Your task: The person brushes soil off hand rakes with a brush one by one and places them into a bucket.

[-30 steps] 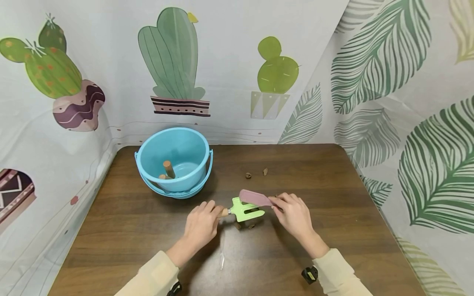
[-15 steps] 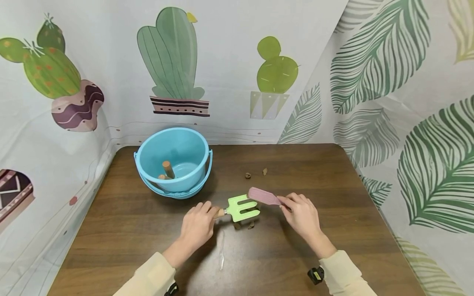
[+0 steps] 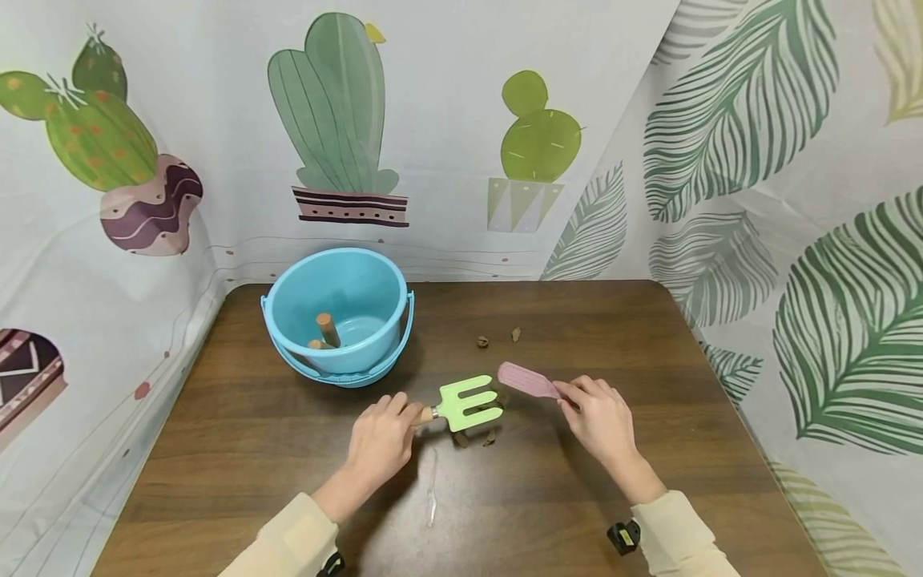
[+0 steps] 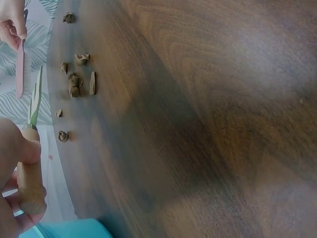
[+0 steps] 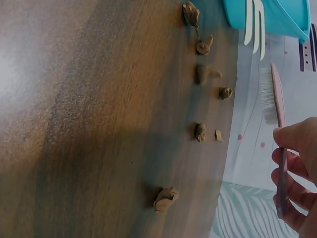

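Note:
My left hand grips the wooden handle of a light green garden hand fork, its three tines pointing right above the table. In my right hand I hold a pink brush by its thin handle, thumb on one side and fingers on the other. White bristles show on the brush in the right wrist view. The brush head is just right of the tines, apart from them. Brown dry crumpled pieces lie below the fork, partly hidden by it; one piece looks blurred.
A light blue bucket stands at the back left, with two wooden handles inside. Two more brown bits lie toward the back. A thin clear strip is near the front. Printed cloth hangs behind the table.
The brush has moved right, from over the fork's tines to beside them. My left hand has shifted slightly left with the fork, and more of the tines now shows.

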`<state>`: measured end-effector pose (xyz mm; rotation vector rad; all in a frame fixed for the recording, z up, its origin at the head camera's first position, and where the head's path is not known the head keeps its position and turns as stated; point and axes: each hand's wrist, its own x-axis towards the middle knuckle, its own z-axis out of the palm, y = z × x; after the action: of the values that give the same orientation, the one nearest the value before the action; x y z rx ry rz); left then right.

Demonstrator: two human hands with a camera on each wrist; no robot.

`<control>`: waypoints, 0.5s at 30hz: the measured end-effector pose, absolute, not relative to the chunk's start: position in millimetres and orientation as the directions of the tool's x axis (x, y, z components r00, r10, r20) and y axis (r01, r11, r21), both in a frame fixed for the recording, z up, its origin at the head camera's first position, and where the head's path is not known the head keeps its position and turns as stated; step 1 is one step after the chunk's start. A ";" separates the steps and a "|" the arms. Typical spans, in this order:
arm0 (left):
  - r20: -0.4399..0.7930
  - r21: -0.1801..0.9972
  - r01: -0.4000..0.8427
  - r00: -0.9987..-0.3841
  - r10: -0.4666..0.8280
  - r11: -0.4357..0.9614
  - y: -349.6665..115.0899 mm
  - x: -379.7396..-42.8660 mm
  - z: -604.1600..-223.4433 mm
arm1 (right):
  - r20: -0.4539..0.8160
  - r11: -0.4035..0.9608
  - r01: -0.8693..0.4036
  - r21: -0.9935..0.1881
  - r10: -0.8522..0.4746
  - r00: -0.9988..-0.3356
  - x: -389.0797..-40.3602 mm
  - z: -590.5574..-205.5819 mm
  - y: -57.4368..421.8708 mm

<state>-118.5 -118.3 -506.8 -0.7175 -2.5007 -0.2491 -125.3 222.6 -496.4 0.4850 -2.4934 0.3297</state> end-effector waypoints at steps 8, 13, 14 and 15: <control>0.525 0.035 0.527 -0.733 0.433 0.849 -120.6 -117.4 -507.6 | 0.569 0.906 -0.390 -0.163 -0.237 -0.787 -124.1 -498.4 224.8; 0.513 0.083 0.507 -0.759 0.400 0.858 -119.2 -116.3 -507.6 | 0.569 0.904 -0.377 -0.203 -0.205 -0.797 -123.4 -499.4 224.8; 0.508 0.097 0.501 -0.768 0.390 0.860 -118.8 -116.2 -507.9 | 0.567 0.903 -0.373 -0.211 -0.197 -0.800 -123.3 -499.6 224.7; 0.502 0.113 0.493 -0.777 0.379 0.862 -118.1 -116.1 -508.1 | 0.563 0.903 -0.368 -0.221 -0.190 -0.804 -123.1 -499.7 224.6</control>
<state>-116.1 -118.1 -508.1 -0.6386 -2.5607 -0.3286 -123.1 224.6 -499.7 0.4004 -2.5158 0.4346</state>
